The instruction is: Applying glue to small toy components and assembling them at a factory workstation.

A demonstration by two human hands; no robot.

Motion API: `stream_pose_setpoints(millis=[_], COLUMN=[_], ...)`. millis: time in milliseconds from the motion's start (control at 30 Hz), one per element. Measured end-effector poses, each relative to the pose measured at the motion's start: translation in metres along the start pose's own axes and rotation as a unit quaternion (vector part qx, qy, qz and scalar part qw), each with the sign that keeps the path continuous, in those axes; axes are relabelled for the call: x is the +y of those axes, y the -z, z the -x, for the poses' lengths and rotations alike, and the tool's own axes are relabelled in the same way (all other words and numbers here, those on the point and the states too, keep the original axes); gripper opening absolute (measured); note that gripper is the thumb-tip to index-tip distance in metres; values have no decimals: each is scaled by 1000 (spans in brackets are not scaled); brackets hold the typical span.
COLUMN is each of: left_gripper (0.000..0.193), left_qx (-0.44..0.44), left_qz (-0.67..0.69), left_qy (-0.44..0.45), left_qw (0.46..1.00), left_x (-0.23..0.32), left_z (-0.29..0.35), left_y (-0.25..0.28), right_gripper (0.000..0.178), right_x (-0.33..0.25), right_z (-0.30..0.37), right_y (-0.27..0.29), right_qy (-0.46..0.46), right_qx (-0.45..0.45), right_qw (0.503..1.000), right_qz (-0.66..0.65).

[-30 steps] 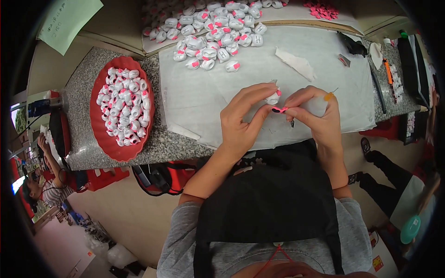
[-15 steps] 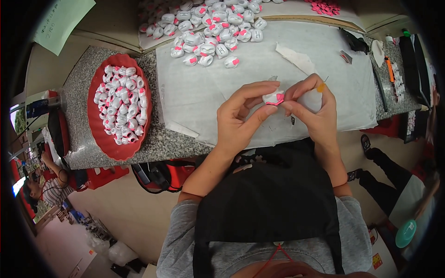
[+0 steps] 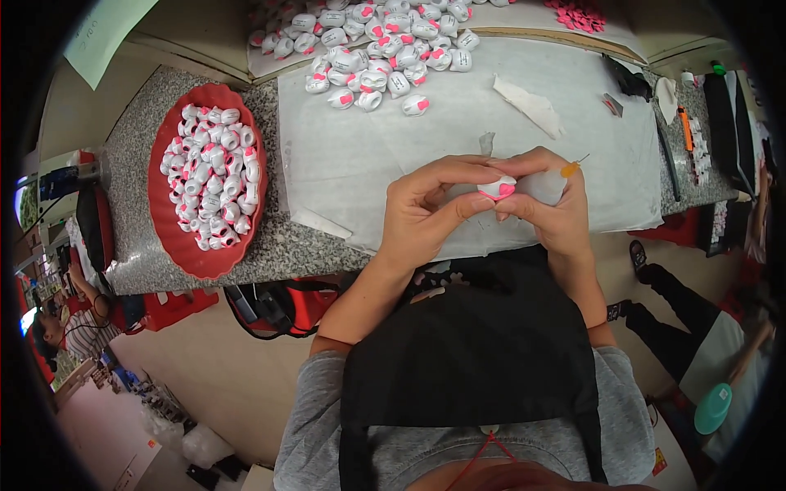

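Between the fingertips of both hands sits a small white figurine piece (image 3: 497, 189) with a bright pink part on it. My left hand (image 3: 413, 209) is closed, its thumb and fingers pinching the piece from the left. The thumb and fingers of my right hand (image 3: 561, 217) press at its right side. Tucked in that same right hand is a translucent white squeeze bottle (image 3: 544, 188) with an orange needle tip (image 3: 571, 169) pointing up and to the right. Both hands are above the near edge of the white paper sheet (image 3: 368, 155).
A red scalloped tray (image 3: 157, 200) full of similar pieces stands at left on the granite counter (image 3: 307, 255). Many more pieces (image 3: 372, 78) lie heaped at the back. Small pink parts (image 3: 577, 16) are at the far right, and a torn paper scrap (image 3: 528, 106) lies on the sheet.
The piece has turned in my fingers, so its pink part faces differently. Both hands have shifted slightly closer together and toward me. The squeeze bottle stays in my right hand.
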State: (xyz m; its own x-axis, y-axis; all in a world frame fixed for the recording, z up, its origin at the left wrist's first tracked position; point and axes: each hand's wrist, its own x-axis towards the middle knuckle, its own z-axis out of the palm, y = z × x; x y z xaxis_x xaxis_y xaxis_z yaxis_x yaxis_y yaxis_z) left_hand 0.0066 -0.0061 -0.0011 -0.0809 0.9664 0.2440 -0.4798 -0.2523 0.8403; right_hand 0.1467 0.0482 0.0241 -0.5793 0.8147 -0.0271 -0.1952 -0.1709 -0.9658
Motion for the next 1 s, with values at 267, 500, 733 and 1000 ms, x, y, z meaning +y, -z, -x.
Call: stream_pose_setpoints(millis=[267, 500, 733, 1000], left_gripper=[22, 23, 23, 23], left_qx=[23, 44, 45, 60], left_qz=[22, -63, -90, -62], left_qy=[51, 24, -12, -27], left_qw=[998, 997, 995, 996], left_x=[6, 1, -1, -2], left_z=[-1, 2, 1, 0], left_y=[-6, -6, -6, -9], right_gripper=[28, 28, 27, 28], right_x=[3, -1, 0, 1], right_z=[1, -1, 0, 1], right_y=[0, -1, -2, 1], right_qy=[1, -5, 0, -20], right_qx=[20, 11, 13, 2], right_qw=[1000, 1000, 1000, 999], right_qz=[-15, -11, -20, -43])
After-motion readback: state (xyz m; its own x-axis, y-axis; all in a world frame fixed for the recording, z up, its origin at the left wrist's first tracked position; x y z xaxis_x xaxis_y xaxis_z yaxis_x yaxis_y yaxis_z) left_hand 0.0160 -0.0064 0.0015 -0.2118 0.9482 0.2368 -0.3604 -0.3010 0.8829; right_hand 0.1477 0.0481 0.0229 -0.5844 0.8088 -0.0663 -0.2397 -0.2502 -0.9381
